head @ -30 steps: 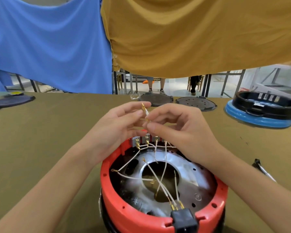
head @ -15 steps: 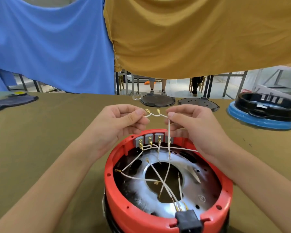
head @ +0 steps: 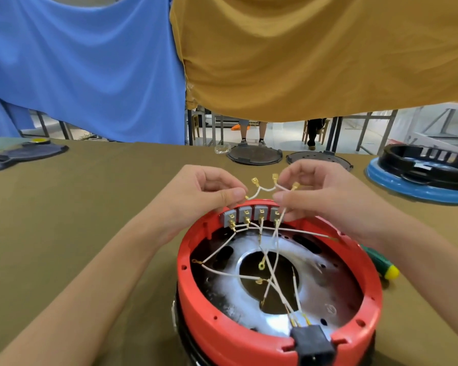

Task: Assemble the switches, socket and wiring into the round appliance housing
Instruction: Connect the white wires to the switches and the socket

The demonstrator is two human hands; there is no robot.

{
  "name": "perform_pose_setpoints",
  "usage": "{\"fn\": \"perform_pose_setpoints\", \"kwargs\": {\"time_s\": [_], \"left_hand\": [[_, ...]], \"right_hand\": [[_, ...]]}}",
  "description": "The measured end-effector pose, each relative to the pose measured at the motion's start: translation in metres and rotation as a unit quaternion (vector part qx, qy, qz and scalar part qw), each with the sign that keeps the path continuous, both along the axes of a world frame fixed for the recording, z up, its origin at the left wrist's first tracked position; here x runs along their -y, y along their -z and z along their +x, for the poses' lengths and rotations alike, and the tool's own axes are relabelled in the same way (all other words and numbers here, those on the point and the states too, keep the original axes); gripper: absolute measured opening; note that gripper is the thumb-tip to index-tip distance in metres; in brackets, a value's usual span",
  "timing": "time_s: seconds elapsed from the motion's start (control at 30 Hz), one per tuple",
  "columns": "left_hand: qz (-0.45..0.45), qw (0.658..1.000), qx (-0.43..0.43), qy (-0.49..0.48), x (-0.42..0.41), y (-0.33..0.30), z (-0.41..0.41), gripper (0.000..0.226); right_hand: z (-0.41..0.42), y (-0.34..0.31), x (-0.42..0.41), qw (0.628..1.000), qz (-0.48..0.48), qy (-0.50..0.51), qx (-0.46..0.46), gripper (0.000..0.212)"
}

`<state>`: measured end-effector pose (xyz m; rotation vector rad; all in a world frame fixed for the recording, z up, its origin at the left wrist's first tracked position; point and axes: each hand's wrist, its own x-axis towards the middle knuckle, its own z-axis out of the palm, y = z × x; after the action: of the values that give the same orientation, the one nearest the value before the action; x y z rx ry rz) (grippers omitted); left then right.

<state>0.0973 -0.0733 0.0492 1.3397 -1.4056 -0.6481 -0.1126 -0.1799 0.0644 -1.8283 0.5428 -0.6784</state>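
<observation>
Head view: white wire (head: 262, 191) pinched between left hand (head: 196, 199) and right hand (head: 325, 199), above red housing (head: 222, 336).

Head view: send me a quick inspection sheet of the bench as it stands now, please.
Surface: olive cloth-covered table.
Job's things: red round housing at the near edge; four grey switches in a row at its far rim; black socket at its near rim.
Clutter: green-and-yellow screwdriver right of the housing; two dark round plates; blue-based black housing; dark lid far left.
Grippers: left hand and right hand each pinch the white jumper wire.
Cables: white wires cross loosely inside the housing.
Surroundings: blue cloth and mustard cloth hang behind.
</observation>
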Motion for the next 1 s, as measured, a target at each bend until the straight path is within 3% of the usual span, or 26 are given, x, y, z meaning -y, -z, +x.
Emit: {"fn": "perform_pose_setpoints", "kwargs": {"time_s": [0.1, 0.27, 0.4, 0.5, 0.63, 0.73, 1.0], "left_hand": [[-0.001, 1.0, -0.002, -0.001, 0.0, 0.001, 0.0, 0.016], [0.011, 1.0, 0.004, -0.002, 0.002, 0.005, 0.003, 0.008], [0.01, 0.999, -0.041, 0.012, 0.004, 0.01, 0.005, 0.011], [0.02, 0.998, -0.059, 0.019, 0.005, 0.013, 0.007, 0.017], [0.02, 0.997, -0.075, -0.031, 0.01, 0.017, 0.007, 0.022], [0.037, 0.995, -0.018, -0.087, 0.016, 0.023, 0.007, 0.017], [0.091, 0.993, -0.026, -0.076, 0.019, 0.028, 0.007, 0.021]], "right_hand": [[0.007, 0.004, -0.008, 0.977, -0.205, 0.045, -0.04, 0.038], [0.017, 0.001, -0.007, 0.892, -0.445, 0.046, -0.069, 0.046], [0.028, -0.008, -0.004, 0.847, -0.511, -0.046, -0.139, 0.018], [0.032, -0.004, -0.003, 0.844, -0.52, -0.05, -0.117, 0.006], [0.031, 0.01, 0.0, 0.9, -0.428, -0.04, -0.069, 0.006], [0.031, 0.016, 0.004, 0.925, -0.37, -0.061, -0.06, 0.006], [0.039, 0.017, 0.004, 0.921, -0.361, -0.098, -0.109, 0.004]]}}
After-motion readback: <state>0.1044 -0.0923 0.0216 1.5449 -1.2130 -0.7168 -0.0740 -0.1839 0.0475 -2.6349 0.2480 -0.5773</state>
